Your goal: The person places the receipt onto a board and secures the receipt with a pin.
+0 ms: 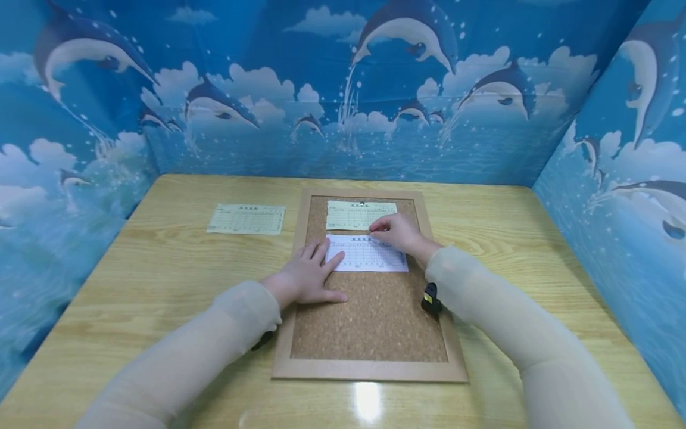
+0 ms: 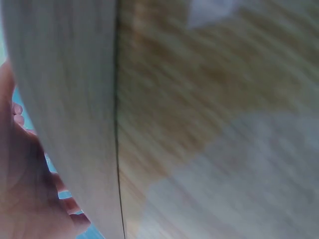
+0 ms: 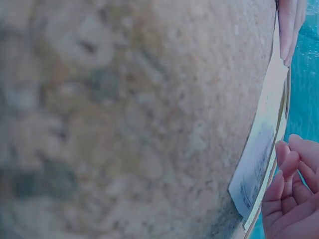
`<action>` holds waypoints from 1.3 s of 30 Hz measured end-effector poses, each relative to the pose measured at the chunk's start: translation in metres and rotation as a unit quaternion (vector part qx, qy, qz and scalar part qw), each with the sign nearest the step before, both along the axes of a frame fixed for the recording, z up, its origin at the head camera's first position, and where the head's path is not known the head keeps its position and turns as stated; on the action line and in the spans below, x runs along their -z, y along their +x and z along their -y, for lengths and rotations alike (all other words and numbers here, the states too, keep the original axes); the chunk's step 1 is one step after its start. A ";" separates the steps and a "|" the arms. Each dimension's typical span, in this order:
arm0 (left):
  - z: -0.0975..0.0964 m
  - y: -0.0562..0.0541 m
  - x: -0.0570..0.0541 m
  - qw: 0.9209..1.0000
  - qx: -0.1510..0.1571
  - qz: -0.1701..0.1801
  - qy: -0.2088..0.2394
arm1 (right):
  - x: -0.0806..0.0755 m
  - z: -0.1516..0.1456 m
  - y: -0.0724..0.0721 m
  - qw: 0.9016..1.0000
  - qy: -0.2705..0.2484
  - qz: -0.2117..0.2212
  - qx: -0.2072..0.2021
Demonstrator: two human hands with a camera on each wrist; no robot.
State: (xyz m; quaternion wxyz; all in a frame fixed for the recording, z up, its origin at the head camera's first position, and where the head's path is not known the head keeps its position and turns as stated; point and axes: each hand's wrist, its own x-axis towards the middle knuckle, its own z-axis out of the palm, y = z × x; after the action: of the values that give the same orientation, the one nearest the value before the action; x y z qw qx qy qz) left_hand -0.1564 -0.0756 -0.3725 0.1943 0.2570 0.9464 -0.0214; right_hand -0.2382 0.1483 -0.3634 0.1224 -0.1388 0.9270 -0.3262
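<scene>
A white printed form [image 1: 367, 255] lies on the cork board [image 1: 370, 316], just below a pale green printed form [image 1: 343, 223] that has a small metallic pin [image 1: 362, 203] at its top edge. My left hand [image 1: 311, 275] is spread flat, fingers on the white form's left edge and thumb on the cork. At the top edge of the white form, my right hand [image 1: 399, 233] pinches a small pin, mostly hidden by the fingertips. In the right wrist view the thumb and fingers [image 3: 286, 164] come together beside the form [image 3: 256, 159].
Another pale green form [image 1: 246, 219] lies on the wooden table [image 1: 203, 262], left of the board. A raised wooden frame [image 1: 370, 370] edges the cork. Blue dolphin-print cloth [image 1: 300, 143] stands behind the table and along its sides.
</scene>
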 end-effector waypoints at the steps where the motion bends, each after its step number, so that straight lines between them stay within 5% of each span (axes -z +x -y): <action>1: 0.000 0.000 0.000 1.000 0.001 -0.001 0.000 | 0.001 0.000 0.000 1.000 -0.002 0.002 -0.001; 39: 0.000 0.000 0.001 1.000 -0.004 0.003 -0.001 | 0.008 0.010 -0.006 1.000 0.011 0.021 -0.008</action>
State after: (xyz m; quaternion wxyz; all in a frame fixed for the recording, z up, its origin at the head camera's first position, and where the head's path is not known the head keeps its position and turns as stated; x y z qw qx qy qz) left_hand -0.1564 -0.0754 -0.3739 0.1975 0.2534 0.9468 -0.0205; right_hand -0.2437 0.1386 -0.3716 0.1461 -0.1380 0.9265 -0.3181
